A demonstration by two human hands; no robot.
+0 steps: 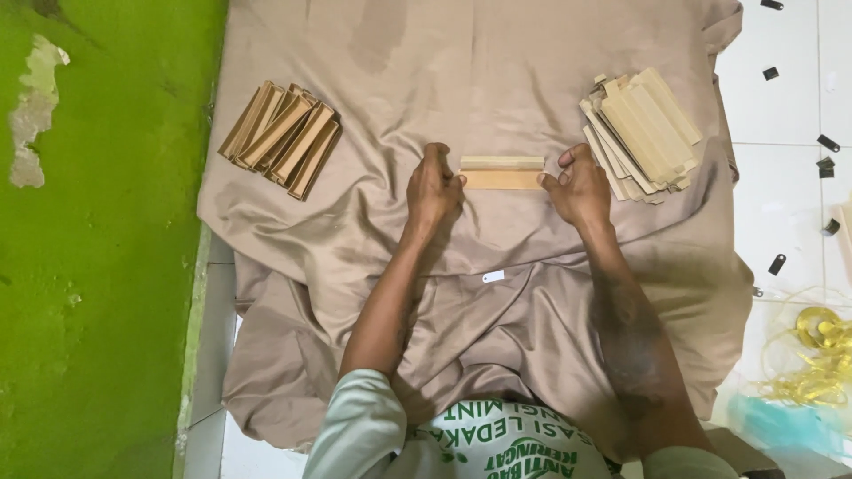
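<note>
Short pale mint-green cotton sleeves [359, 426], white shirt front [506, 443] with green printed lettering; forearms and both hands bare, no rings.

Tan cloth [497, 71], green wall [106, 266]

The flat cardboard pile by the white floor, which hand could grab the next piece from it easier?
Probably the right hand: it sits right beside the flat cardboard pile. The left hand is across the held strip.

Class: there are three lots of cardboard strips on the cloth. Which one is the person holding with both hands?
The single folded strip in the middle, between left hand and right hand. The darker stack and paler stack lie untouched.
</note>
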